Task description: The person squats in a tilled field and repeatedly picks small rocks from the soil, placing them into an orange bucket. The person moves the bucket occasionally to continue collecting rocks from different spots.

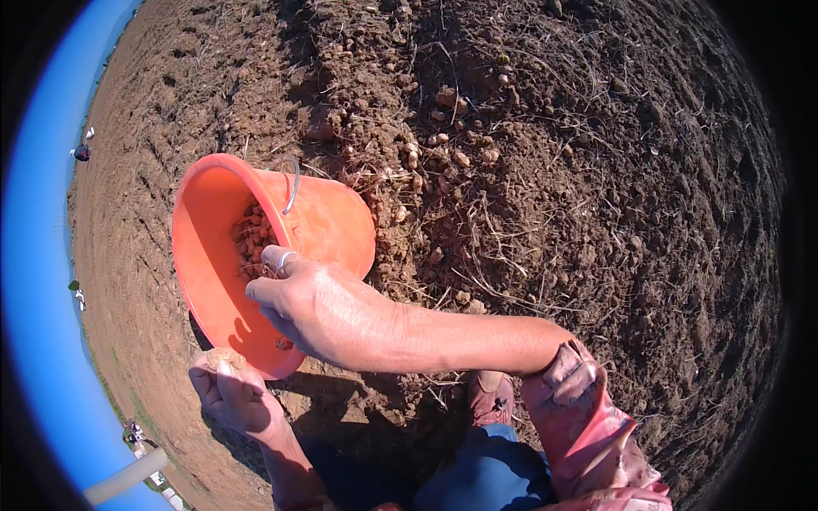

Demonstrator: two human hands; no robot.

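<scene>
An orange plastic bucket [332, 217] lies tipped on the soil, its mouth towards the left of the view. Inside it is a heap of small brown lumps that look like peanuts in their shells [252, 236]. My right hand [319, 306], with a ring on one finger, reaches across the bucket's mouth; its fingertips are partly hidden, so whether they grip anything is unclear. Below the rim, my left hand [239, 399] pinches a light brown lump [225, 359] between thumb and fingers, perhaps a pod or a clod.
Peanut pods [412, 153] are scattered over the loose brown soil [607, 191] among dry roots and stalks. A wire handle [294, 185] hangs at the bucket's side. My shoe [491, 399] stands close below my right forearm. Distant figures [80, 152] appear along the field's edge.
</scene>
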